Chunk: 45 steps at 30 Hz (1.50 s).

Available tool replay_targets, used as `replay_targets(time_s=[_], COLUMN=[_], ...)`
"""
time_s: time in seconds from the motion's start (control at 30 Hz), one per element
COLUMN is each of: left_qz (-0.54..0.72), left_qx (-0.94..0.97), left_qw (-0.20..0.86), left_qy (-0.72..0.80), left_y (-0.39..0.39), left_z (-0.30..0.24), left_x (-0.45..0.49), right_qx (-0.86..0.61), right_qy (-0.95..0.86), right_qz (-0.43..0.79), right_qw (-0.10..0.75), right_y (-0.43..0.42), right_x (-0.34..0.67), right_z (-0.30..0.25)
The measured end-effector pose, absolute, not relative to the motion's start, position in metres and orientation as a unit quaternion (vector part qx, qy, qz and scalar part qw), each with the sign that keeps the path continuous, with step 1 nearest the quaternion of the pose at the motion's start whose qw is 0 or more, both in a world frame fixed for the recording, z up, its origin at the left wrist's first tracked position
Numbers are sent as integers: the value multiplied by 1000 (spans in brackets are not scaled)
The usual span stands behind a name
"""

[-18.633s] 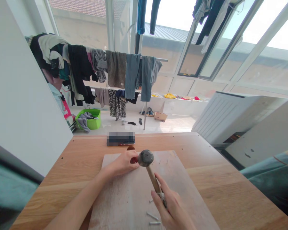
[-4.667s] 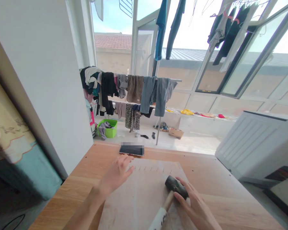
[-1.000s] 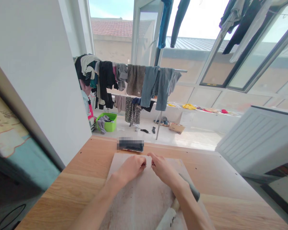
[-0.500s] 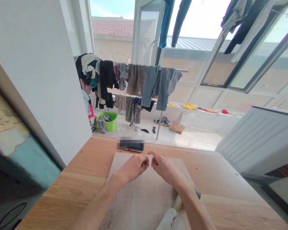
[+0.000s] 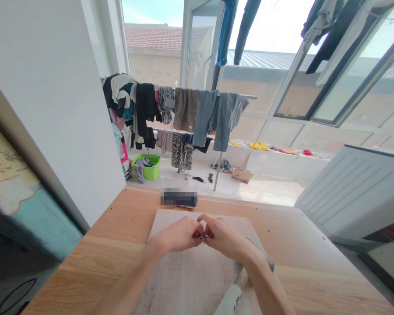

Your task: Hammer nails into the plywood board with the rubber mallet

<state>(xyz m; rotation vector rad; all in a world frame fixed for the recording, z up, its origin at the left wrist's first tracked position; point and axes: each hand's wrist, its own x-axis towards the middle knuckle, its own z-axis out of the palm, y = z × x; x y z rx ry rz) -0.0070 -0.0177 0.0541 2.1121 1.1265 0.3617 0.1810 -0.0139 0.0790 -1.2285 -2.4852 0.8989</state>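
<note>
The left hand's grip and the right hand's grip are narrow, fingers curled, tips meeting or nearly so over the board; whether they pinch something small is too hidden to tell. The board lies flat on the brown wood-grained table, pale and worn, with faint brownish streaks and a few dark specks. Partly hidden by the right forearm, a mallet shows a dark head, bare wooden neck and white, black-marked handle. Beyond the board sits a dark, partly pixelated object.
</note>
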Motion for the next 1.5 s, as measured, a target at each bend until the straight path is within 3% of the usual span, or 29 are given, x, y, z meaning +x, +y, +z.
replay_targets(time_s=[0.4,0.8,1.0,1.17,1.3,1.4,1.5], left_qz=[104,95,152,217,184,181,232], left_qx=[796,803,792,808,832,847,847], left_qw=[449,413,388,318,284,215,129], left_qy=[392,418,446,446,439,450,461], left_y=[-22,-24,-35,-69,-112,-147,-183], left_z=[70,88,108,129,126,103,58], left_x=[-12,-24,-30,-19,-17,-35,-66], right_qx=[-411,-399,-420,-453,-461,-462,-520], right_qy=[-819,-814,-825,-805,-770,-786,-772], right_qz=[386,401,337,201,126,-21,-89], right_qw=[104,134,172,327,423,410,353], right_y=[-25,-24,-28,-50,-75,-91,-110], right_x=[184,183,188,198,210,234,284], right_z=[96,98,113,144,155,127,62])
